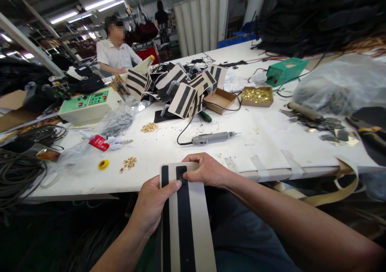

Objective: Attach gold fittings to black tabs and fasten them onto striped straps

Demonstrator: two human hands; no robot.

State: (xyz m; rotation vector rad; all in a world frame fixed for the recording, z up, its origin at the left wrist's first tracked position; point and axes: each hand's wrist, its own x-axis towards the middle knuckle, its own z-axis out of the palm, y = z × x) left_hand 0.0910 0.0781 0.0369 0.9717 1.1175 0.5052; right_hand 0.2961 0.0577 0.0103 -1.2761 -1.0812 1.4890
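Note:
A long beige panel with black stripes (199, 223) stands out over my lap, its top end near the table's front edge. My left hand (153, 199) is closed on its left side, the thumb lying on the middle black stripe. At the top right corner my right hand (205, 169) grips the same panel, its thumb touching a small dark piece on that stripe beside my left thumb. Beyond the hands a grey electric screwdriver (212, 138) lies on the white table (241, 155). Small gold rings (129, 163) lie to its left.
A pile of striped panels (182, 99) lies mid-table beside a cardboard box of gold parts (257, 96). Yellow tape (103, 165), a red tube (99, 142) and a control box (90, 105) are left. A person (116, 50) sits across; pliers (369, 131) lie right.

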